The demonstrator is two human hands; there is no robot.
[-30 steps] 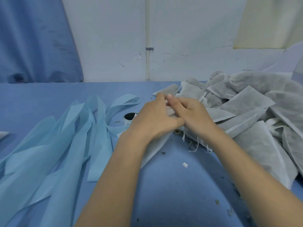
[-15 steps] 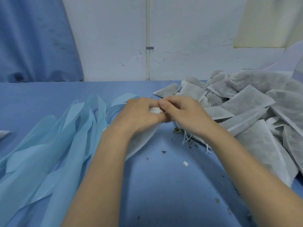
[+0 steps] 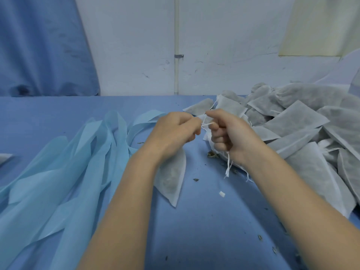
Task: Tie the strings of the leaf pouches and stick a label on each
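In the head view the left hand (image 3: pixel 173 131) and right hand (image 3: pixel 228 131) each pinch an end of the white string (image 3: pixel 207 124), stretched between them above the blue table (image 3: pixel 204 230) — the pouch (image 3: pixel 173 178) hangs under the left wrist. Pulling too hard could snap the thin string or tear the pouch mouth, spilling leaves — a slack pull would likely leave a loose knot.

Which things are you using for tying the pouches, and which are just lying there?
Job things:
left hand
right hand
thin white string
white fabric leaf pouch
pile of grey-white pouches

Lying about:
pale blue paper strips
small white scrap
leaf crumbs
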